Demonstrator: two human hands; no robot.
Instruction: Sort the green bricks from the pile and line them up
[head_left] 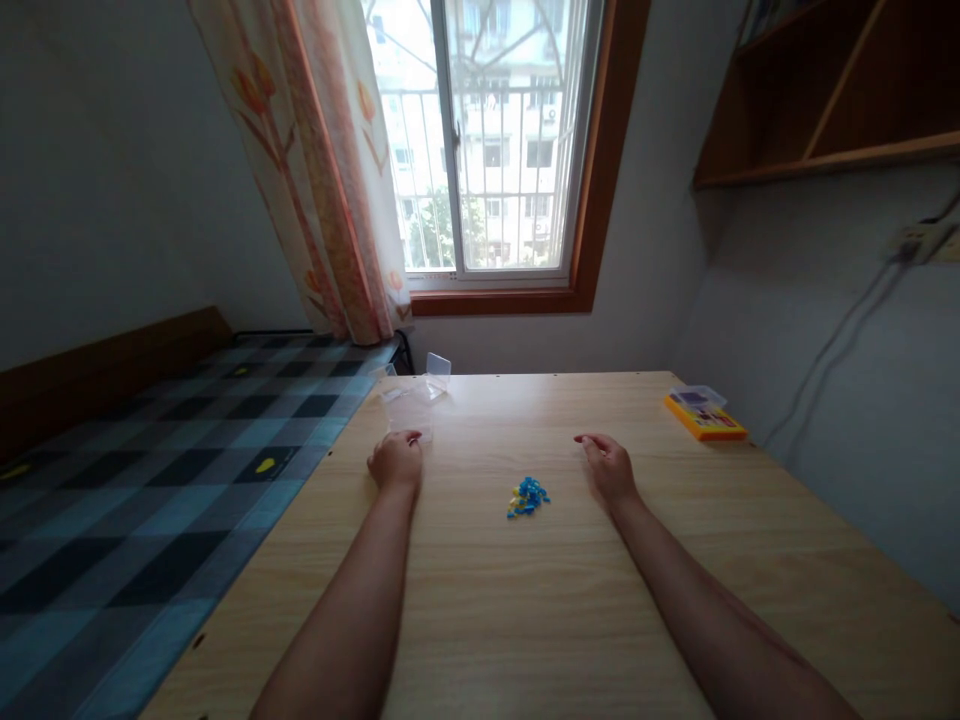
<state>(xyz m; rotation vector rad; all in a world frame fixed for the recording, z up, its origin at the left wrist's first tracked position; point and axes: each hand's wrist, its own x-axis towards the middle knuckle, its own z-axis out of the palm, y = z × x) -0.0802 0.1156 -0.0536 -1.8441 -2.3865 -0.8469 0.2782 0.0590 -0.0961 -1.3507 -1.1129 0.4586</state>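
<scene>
A small pile of blue and yellow plastic pieces point(529, 496) lies on the wooden table between my two hands. My left hand point(396, 460) rests on the tabletop left of the pile, its fingers curled in and holding nothing that shows. Just beyond its fingertips are clear plastic containers point(438, 376), one with its lid standing up. To the right of the pile, my right hand point(609, 466) lies on the table with curled fingers, the index finger and thumb close together and pointing left. Neither hand touches the pieces.
An orange-yellow box point(705, 418) sits near the table's right edge, with a clear plastic lid or case point(699, 397) on it. Left of the table point(487, 620) is a bed with a checked cover point(187, 460). A curtain point(330, 180) and window stand behind; a cable hangs at right.
</scene>
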